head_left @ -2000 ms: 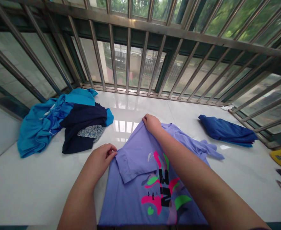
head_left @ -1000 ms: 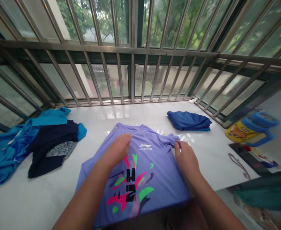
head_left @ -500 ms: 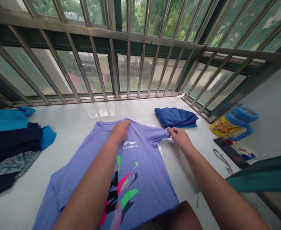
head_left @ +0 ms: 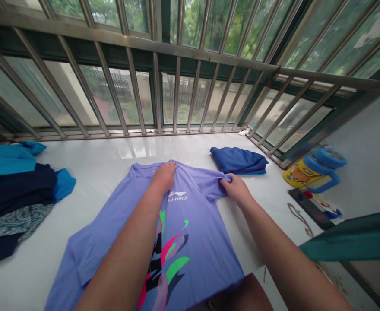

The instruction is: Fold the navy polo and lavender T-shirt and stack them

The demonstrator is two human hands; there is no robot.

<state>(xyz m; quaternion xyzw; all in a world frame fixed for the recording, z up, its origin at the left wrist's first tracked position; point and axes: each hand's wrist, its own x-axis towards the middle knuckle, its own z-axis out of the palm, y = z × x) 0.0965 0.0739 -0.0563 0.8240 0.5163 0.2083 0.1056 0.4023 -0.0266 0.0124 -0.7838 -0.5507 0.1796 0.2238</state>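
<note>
A purple long-sleeved shirt [head_left: 206, 233] with a white LI-NING logo and a pink, green and black print is spread face up on the white surface. My left hand [head_left: 164, 176] is at its collar, fingers together on the fabric by the neckline; the fingertips are partly hidden. At the right, my right hand [head_left: 237, 186] pinches the sleeve, which is short or bunched there. The other sleeve stretches toward the lower left, partly behind my left forearm.
A folded blue garment [head_left: 238, 160] lies beyond the right sleeve. Piled clothes [head_left: 18, 185] are on the left. Right of my arm are a yellow-and-blue bottle [head_left: 313, 168], a dark phone-like slab [head_left: 309, 209] and a thin cord [head_left: 300, 218]. Metal bars [head_left: 177, 99] line the window behind.
My right hand has shifted slightly left and down along the sleeve, with the fabric bunching at its fingers. My left hand stays at the collar.
</note>
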